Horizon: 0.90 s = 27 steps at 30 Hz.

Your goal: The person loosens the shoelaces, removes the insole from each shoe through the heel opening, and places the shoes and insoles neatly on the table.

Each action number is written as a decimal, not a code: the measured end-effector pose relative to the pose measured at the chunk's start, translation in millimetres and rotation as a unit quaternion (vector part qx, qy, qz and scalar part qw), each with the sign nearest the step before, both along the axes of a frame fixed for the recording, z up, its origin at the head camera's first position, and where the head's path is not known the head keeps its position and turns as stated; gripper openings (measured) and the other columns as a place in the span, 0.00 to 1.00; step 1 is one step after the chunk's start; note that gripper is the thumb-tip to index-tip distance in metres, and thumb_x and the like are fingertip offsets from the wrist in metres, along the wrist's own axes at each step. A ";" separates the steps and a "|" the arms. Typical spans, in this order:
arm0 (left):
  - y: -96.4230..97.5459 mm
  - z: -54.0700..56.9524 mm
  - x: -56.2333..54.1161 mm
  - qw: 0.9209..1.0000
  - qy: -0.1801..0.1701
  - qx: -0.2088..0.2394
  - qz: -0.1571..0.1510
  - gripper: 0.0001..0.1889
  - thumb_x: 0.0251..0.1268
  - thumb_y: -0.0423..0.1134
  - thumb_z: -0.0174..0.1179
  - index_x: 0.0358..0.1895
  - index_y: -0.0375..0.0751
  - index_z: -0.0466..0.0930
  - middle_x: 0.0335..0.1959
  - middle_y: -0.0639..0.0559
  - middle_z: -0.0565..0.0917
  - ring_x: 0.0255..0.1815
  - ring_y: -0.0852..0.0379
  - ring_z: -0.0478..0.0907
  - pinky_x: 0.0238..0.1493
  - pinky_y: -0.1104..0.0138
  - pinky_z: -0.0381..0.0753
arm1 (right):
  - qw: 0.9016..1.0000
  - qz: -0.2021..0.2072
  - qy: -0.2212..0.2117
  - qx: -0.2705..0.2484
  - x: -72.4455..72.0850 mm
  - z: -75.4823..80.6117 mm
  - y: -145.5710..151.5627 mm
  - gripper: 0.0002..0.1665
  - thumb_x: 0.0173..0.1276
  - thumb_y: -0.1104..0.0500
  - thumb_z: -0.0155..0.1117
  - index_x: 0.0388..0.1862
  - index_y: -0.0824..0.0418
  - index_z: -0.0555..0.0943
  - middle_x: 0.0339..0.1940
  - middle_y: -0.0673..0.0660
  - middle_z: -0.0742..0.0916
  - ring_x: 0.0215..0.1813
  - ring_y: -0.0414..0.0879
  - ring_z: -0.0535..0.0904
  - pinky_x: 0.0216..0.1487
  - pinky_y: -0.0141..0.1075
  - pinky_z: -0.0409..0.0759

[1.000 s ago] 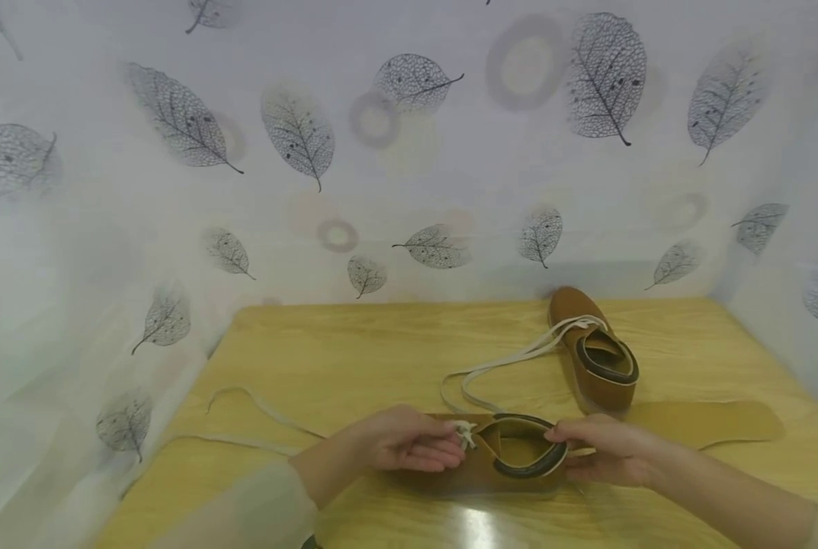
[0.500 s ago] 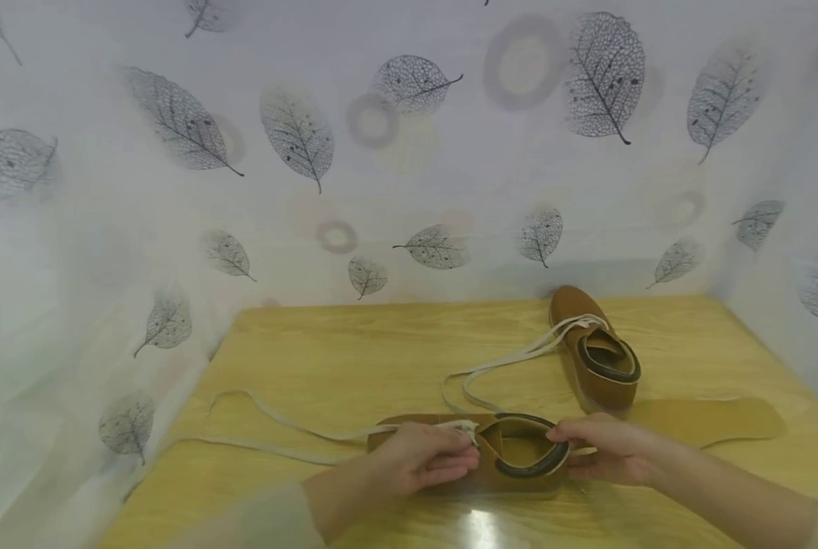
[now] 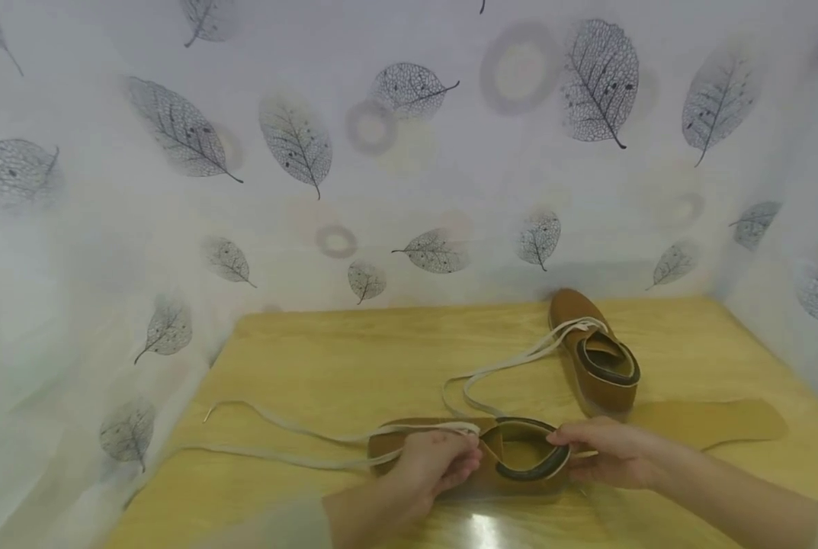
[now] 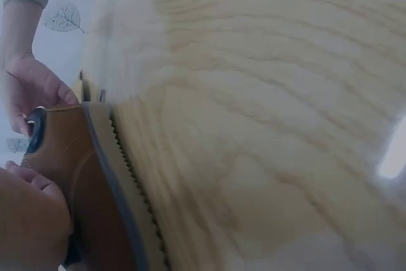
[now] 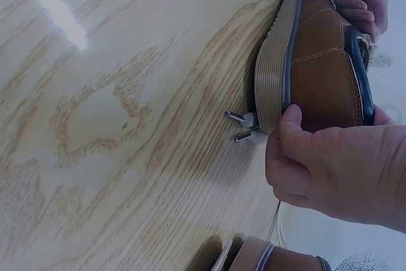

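Observation:
A brown leather shoe (image 3: 494,484) with a dark padded collar lies sideways near the table's front, toe to the left. At the top of its lacing, my left hand (image 3: 439,465) pinches the pale shoelaces (image 3: 443,428) with fingers curled in. Two long lace ends trail left over the toe onto the table. My right hand (image 3: 611,450) grips the heel, thumb at the collar's rim. In the right wrist view, fingers of that hand (image 5: 323,163) press against the heel just above the ridged sole (image 5: 271,80). The lace knot is mostly hidden behind the left fingers.
Behind and to the right stands a second brown shoe (image 3: 573,305), its laces (image 3: 518,357) running toward the first one. Metal-tipped lace ends (image 5: 235,117) stick out by the held shoe's heel. A flat tan insole-shaped piece (image 3: 717,423) lies right on the wooden table (image 3: 354,358).
My left hand has moved right and its fingers have curled in at the laces, uncovering the toe and more lace. The right hand stays on the heel.

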<state>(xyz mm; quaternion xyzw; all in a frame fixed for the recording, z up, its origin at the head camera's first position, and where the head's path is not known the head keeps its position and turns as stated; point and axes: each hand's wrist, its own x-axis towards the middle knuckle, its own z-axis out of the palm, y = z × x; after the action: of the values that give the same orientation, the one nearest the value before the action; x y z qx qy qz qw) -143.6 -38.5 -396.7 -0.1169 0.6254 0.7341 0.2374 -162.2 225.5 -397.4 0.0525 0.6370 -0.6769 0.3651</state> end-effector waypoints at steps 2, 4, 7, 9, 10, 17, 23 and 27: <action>-2.1 -4.8 1.5 1.000 0.003 0.024 -0.006 0.06 0.59 0.32 0.61 0.37 0.32 0.82 0.26 0.52 0.84 0.24 0.66 0.79 0.30 0.78 0.81 | 1.000 0.000 0.000 -0.001 0.4 -1.5 0.6 0.06 0.65 0.60 0.58 0.36 0.62 0.80 0.42 0.57 0.74 0.45 0.49 0.73 0.47 0.33 0.79; -3.6 -9.6 2.2 0.999 0.006 0.052 -0.007 0.05 0.60 0.33 0.60 0.36 0.34 0.81 0.26 0.53 0.83 0.24 0.67 0.77 0.30 0.79 0.80 | 1.000 0.002 -0.001 0.001 0.6 -2.3 1.4 0.07 0.65 0.60 0.57 0.36 0.62 0.80 0.42 0.56 0.73 0.46 0.50 0.73 0.48 0.34 0.78; -5.8 -16.2 3.5 0.996 0.016 0.090 -0.007 0.04 0.60 0.33 0.59 0.33 0.35 0.80 0.26 0.54 0.81 0.25 0.66 0.75 0.30 0.79 0.78 | 1.000 0.003 0.000 0.002 0.0 -2.9 2.0 0.07 0.65 0.59 0.57 0.36 0.61 0.80 0.40 0.54 0.73 0.46 0.51 0.72 0.49 0.34 0.77; -7.5 -18.8 4.3 0.994 0.024 0.104 -0.007 0.03 0.61 0.32 0.59 0.33 0.35 0.80 0.25 0.54 0.81 0.26 0.66 0.75 0.31 0.78 0.79 | 1.000 0.004 -0.001 0.003 -0.2 -3.0 2.0 0.07 0.65 0.59 0.57 0.36 0.61 0.80 0.39 0.53 0.73 0.46 0.50 0.71 0.48 0.34 0.76; -8.4 -19.6 4.5 0.994 0.027 0.108 -0.009 0.03 0.61 0.32 0.59 0.34 0.35 0.80 0.25 0.54 0.81 0.26 0.65 0.76 0.32 0.78 0.79 | 1.000 0.005 -0.001 0.004 -0.2 -3.2 2.0 0.07 0.65 0.59 0.57 0.35 0.60 0.80 0.39 0.53 0.73 0.46 0.50 0.71 0.48 0.34 0.76; -11.1 -17.8 4.4 0.994 0.020 0.100 -0.043 0.05 0.60 0.33 0.62 0.38 0.35 0.81 0.28 0.53 0.84 0.28 0.66 0.80 0.35 0.77 0.82 | 1.000 0.001 -0.006 0.003 1.2 -3.1 2.3 0.06 0.66 0.59 0.57 0.35 0.60 0.79 0.40 0.54 0.73 0.46 0.50 0.71 0.49 0.34 0.76; -8.9 -17.2 7.0 0.990 0.041 0.116 -0.065 0.12 0.64 0.30 0.58 0.48 0.29 0.77 0.33 0.53 0.82 0.34 0.64 0.80 0.42 0.76 0.82 | 1.000 0.007 -0.005 -0.003 0.7 -3.0 2.1 0.06 0.66 0.59 0.56 0.35 0.60 0.78 0.40 0.54 0.72 0.45 0.49 0.70 0.49 0.34 0.76; -5.1 -15.5 8.2 0.989 0.051 0.129 -0.055 0.12 0.64 0.29 0.57 0.49 0.28 0.77 0.33 0.54 0.81 0.34 0.65 0.79 0.43 0.76 0.81 | 1.000 0.012 -0.003 -0.006 -0.6 -3.8 2.8 0.06 0.67 0.59 0.56 0.35 0.59 0.79 0.38 0.52 0.72 0.44 0.48 0.70 0.48 0.34 0.76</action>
<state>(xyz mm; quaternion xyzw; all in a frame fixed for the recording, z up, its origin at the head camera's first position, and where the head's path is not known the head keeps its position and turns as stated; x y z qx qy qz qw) -135.4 -43.6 -412.2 -0.0130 0.5422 0.7994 0.2586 -162.8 228.3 -401.2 0.0452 0.6325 -0.6758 0.3756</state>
